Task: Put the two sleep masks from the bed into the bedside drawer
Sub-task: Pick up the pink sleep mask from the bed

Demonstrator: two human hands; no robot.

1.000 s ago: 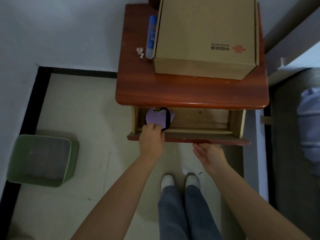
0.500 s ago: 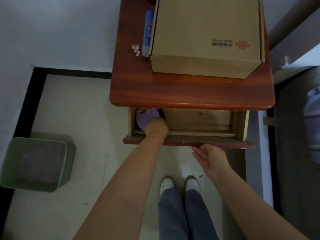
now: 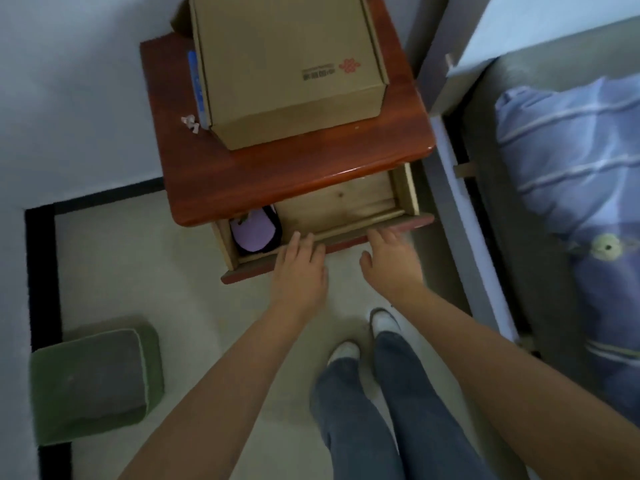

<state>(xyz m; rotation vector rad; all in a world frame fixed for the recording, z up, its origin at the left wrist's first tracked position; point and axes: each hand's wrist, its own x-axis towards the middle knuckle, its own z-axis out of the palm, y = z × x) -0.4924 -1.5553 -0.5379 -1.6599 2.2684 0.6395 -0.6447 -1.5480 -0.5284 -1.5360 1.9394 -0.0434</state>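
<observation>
Masks (image 3: 254,232) lay at the drawer's (image 3: 408,194) nine o'clock end; whether both, unclear. Left hand (image 3: 299,268) and right hand (image 3: 391,259), empty and slack, rested on its front, closing judged left.

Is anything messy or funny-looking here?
A little: crumpled paper scraps lie loose on the nightstand, and the cardboard box sits askew to the nightstand's edges. The open drawer looks tidy.
</observation>
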